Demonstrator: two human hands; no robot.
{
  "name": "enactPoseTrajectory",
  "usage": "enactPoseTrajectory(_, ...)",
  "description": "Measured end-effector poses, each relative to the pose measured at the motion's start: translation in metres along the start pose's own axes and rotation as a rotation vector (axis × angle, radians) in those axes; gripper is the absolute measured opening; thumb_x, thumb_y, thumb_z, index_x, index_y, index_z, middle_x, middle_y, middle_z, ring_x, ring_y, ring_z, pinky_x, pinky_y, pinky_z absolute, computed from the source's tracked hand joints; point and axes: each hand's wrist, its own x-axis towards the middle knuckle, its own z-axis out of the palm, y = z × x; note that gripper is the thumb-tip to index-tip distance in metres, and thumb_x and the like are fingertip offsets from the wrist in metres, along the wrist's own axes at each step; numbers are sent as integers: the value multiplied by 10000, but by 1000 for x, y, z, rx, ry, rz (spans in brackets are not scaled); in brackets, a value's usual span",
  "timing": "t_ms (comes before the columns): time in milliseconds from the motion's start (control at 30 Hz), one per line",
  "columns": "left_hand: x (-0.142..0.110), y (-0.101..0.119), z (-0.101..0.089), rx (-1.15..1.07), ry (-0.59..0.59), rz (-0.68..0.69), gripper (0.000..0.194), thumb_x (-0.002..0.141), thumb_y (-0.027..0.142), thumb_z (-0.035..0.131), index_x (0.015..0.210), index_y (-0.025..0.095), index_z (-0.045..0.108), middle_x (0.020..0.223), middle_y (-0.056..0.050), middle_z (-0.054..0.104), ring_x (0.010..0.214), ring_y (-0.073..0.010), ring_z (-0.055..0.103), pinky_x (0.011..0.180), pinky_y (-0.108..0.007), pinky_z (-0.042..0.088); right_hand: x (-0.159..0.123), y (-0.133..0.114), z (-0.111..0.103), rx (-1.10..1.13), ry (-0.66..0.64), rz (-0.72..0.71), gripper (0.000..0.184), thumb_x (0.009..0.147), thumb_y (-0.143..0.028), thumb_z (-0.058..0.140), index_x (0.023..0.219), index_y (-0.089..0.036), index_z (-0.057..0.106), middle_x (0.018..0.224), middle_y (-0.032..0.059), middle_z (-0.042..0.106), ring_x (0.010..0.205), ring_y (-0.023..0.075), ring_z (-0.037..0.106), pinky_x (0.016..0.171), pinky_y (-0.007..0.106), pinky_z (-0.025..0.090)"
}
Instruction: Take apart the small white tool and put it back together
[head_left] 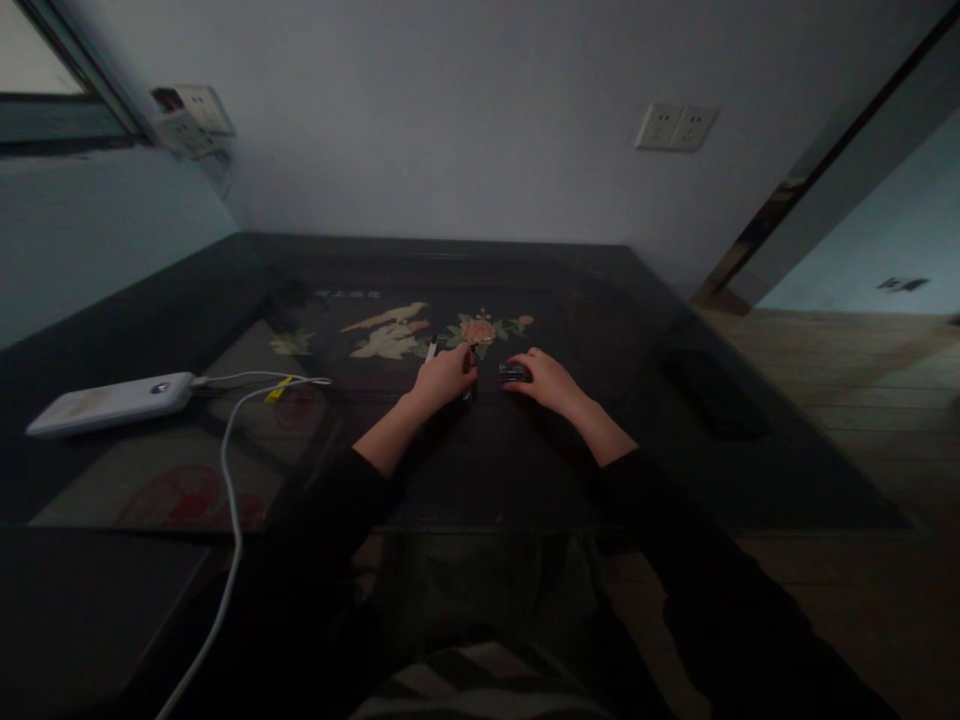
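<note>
Over the middle of the dark glossy table, my left hand is closed, thumb and fingers pinched around something small and dark that I cannot make out. A slim white piece with a black end shows just beyond its knuckles; whether the hand holds it is unclear. My right hand grips a small dark block with pale markings between thumb and fingers. The block faces the left hand, with a short gap between them. Under and behind both hands lies a printed picture of birds and a flower.
A white power bank lies at the left, its white cable looping over the table's front edge. A dark flat object rests at the right. Behind the table stands a wall with sockets.
</note>
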Motion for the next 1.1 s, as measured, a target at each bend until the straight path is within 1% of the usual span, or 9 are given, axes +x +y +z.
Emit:
enactPoseTrajectory(233,1,-1,-2,-8,-15,-37,221,851,337,525,1018,212,597,958,-86,709,876,-253,666,725,-334,490,1,2,1,25,6,-9,414,784,-344,760,1148,-165,676,1016,96,587,938,232,588,832,339,465)
enactPoseTrajectory(567,3,-5,-2,7,-22,-23,231,863,325,515,1044,211,603,967,-97,703,887,-250,660,754,-339,498,2,7,4,59,18,-60,404,785,-334,756,1151,-178,682,980,79,573,901,214,576,815,333,461)
enactPoseTrajectory(867,1,-3,-3,15,-29,-10,232,874,328,507,1054,212,596,984,-100,700,883,-249,662,753,-337,499,2,4,7,69,41,-55,402,777,-347,762,1137,-185,687,974,73,570,888,209,573,810,332,465)
enactPoseTrajectory(1000,2,-4,-2,18,-27,-17,237,873,338,508,1057,217,595,985,-97,702,887,-252,662,753,-341,501,2,1,6,59,47,-52,412,776,-360,763,1135,-171,688,990,82,576,941,226,576,851,341,462)
enactPoseTrajectory(1100,2,-4,-1,27,-17,-19,241,871,336,507,1061,216,594,987,-99,704,882,-251,663,754,-343,501,1,-1,5,61,40,-49,428,777,-364,762,1150,-170,683,998,85,577,938,227,582,839,342,467)
